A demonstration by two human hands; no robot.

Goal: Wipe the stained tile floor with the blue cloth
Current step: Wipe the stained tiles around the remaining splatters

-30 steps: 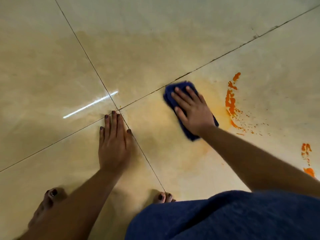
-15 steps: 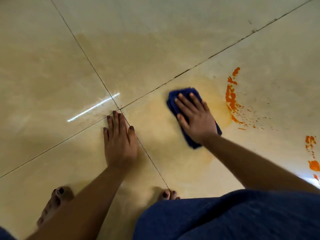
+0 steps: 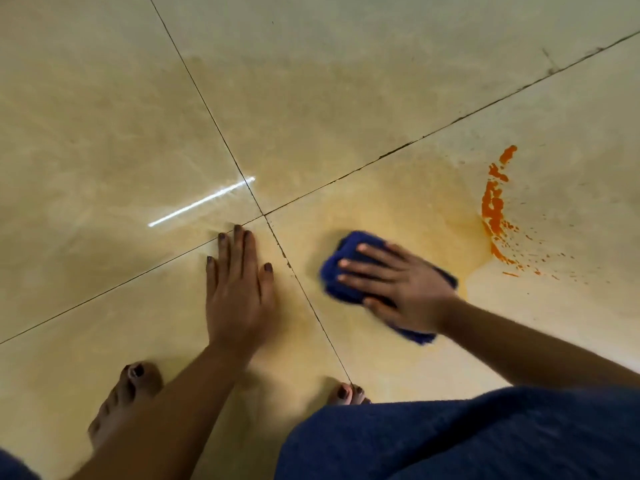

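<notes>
A folded blue cloth (image 3: pixel 337 271) lies on the beige tile floor (image 3: pixel 311 98), right of where the grout lines cross. My right hand (image 3: pixel 401 285) presses flat on top of it with straight, spread fingers. My left hand (image 3: pixel 235 289) rests flat on the tile to the left of the cloth, fingers straight. An orange stain (image 3: pixel 493 206) with small specks sits to the right of the cloth. A pale yellowish smear (image 3: pixel 398 209) covers the tile between the cloth and the stain.
Dark grout lines (image 3: pixel 265 214) cross just above my left hand. My bare feet (image 3: pixel 121 400) stand near the bottom, one partly hidden by blue clothing (image 3: pixel 450 438) at the lower right. A bright light reflection (image 3: pixel 201 202) streaks the left tile.
My right hand has slid the cloth toward me and to the left, away from the orange stain. My left hand has stayed planted on the tile.
</notes>
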